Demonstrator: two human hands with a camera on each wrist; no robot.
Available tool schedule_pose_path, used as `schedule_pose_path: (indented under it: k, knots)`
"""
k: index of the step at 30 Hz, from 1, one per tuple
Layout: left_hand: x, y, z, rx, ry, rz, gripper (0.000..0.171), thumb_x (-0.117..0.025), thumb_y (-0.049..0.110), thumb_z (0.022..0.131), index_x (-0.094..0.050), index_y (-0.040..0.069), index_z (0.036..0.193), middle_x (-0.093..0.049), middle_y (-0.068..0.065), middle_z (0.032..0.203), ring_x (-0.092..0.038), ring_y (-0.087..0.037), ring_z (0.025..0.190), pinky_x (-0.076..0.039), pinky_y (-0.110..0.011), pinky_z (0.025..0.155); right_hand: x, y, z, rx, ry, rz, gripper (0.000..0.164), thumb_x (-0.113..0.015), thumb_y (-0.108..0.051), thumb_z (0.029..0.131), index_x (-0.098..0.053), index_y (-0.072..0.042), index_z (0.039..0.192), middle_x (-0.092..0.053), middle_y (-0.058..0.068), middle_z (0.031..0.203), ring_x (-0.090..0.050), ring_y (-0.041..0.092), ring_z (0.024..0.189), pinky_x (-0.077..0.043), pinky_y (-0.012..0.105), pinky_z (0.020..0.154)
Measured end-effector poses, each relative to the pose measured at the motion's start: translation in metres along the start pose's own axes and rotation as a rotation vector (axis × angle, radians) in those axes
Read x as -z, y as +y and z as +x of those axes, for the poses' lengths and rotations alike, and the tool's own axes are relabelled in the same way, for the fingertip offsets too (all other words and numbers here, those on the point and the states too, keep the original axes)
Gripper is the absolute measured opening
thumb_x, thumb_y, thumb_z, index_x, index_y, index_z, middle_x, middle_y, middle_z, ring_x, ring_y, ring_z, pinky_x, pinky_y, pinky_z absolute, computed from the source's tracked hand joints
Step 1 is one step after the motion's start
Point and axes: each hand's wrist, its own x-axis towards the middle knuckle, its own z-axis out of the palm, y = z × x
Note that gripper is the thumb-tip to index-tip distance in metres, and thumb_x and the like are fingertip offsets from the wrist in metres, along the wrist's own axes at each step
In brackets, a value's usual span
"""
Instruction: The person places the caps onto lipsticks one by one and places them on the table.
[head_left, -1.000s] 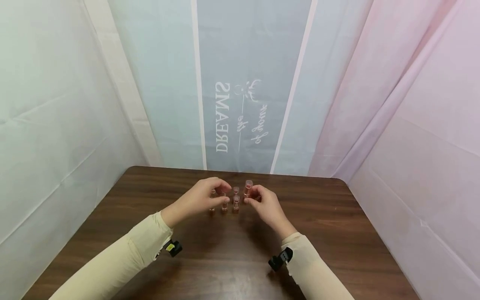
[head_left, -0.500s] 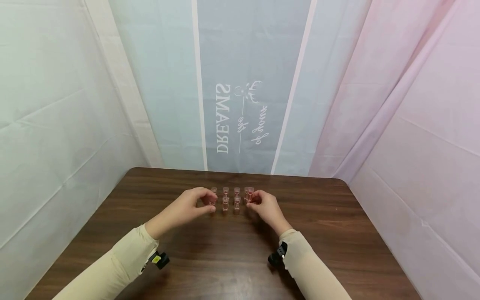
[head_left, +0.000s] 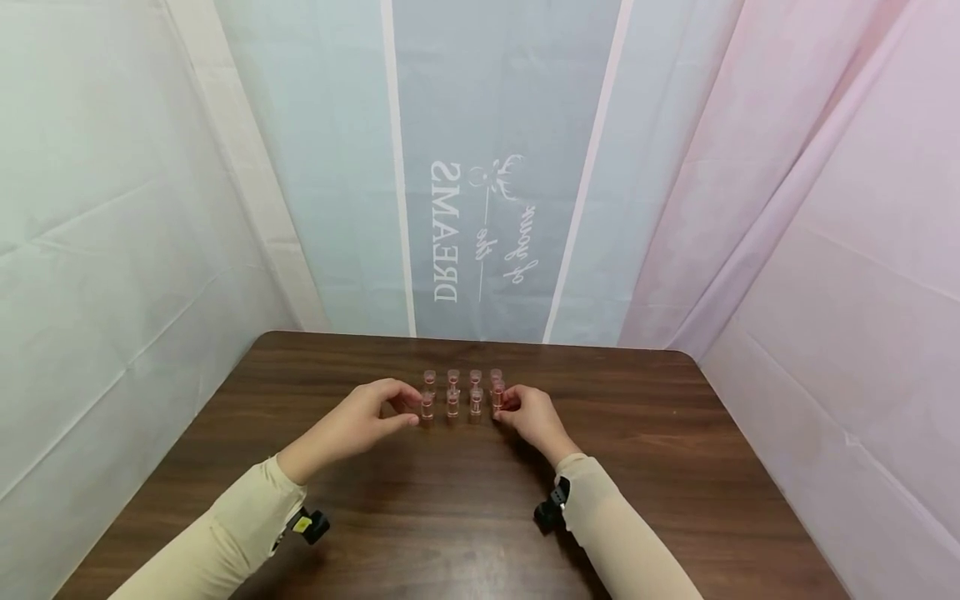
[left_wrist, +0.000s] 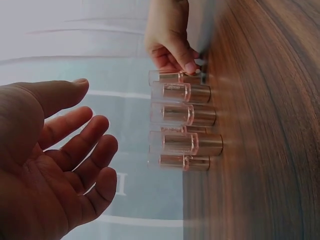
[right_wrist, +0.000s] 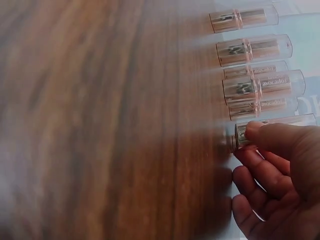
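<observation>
Several lipstick tubes with clear caps and pinkish-gold bodies stand upright in two rows, one behind the other. My right hand [head_left: 534,417] pinches the right-end lipstick [head_left: 498,397] of the front row low on its body, between thumb and fingers. That lipstick [right_wrist: 241,136] shows partly behind the thumb in the right wrist view. At the other end, my left hand [head_left: 371,414] has its fingers loosely bent and holds nothing, close beside the left-end front lipstick [head_left: 427,407]. In the left wrist view, its palm and spread fingers are apart from the lipsticks [left_wrist: 185,144].
The rows stand toward the far side of a dark wooden table [head_left: 420,517]. Behind its far edge hangs a pale blue-grey curtain [head_left: 495,100] with mirrored lettering. White cloth [head_left: 862,333] encloses the sides.
My left hand has let go of the left-end front lipstick and drawn back left. My right hand has lowered its lipstick into line at the right end of the front row.
</observation>
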Motion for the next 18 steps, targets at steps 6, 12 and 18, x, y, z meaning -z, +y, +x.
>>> schedule_pose_path:
  k: [6, 12, 18]
  knots:
    - [0.0007, -0.0005, -0.0008, 0.007, -0.009, 0.004, 0.024, -0.074, 0.025, 0.097, -0.069, 0.017, 0.119, -0.07, -0.002, 0.112, -0.063, -0.012, 0.094, -0.053, -0.027, 0.074, 0.0, -0.0037, -0.0004, -0.017, -0.023, -0.025, 0.02, -0.085, -0.016, 0.086, -0.073, -0.009, 0.1, -0.073, 0.0, 0.092, -0.067, 0.013, 0.086, -0.057, 0.036, 0.08]
    - [0.0014, -0.0019, -0.0013, 0.0, -0.021, 0.017, 0.027, -0.073, 0.027, 0.097, -0.069, 0.014, 0.12, -0.07, 0.0, 0.111, -0.063, -0.012, 0.095, -0.052, -0.027, 0.073, -0.0002, -0.0002, 0.0018, -0.019, -0.005, -0.044, 0.02, -0.085, -0.016, 0.085, -0.073, -0.009, 0.099, -0.073, 0.0, 0.092, -0.068, 0.014, 0.086, -0.057, 0.038, 0.082]
    - [-0.0003, -0.0057, -0.0066, 0.009, -0.016, 0.018, 0.022, -0.073, 0.025, 0.097, -0.069, 0.019, 0.118, -0.07, 0.0, 0.109, -0.063, -0.011, 0.094, -0.051, -0.027, 0.073, -0.0037, -0.0001, -0.0001, -0.012, -0.017, -0.065, 0.021, -0.085, -0.017, 0.085, -0.072, -0.009, 0.099, -0.073, 0.0, 0.091, -0.067, 0.014, 0.086, -0.056, 0.039, 0.082]
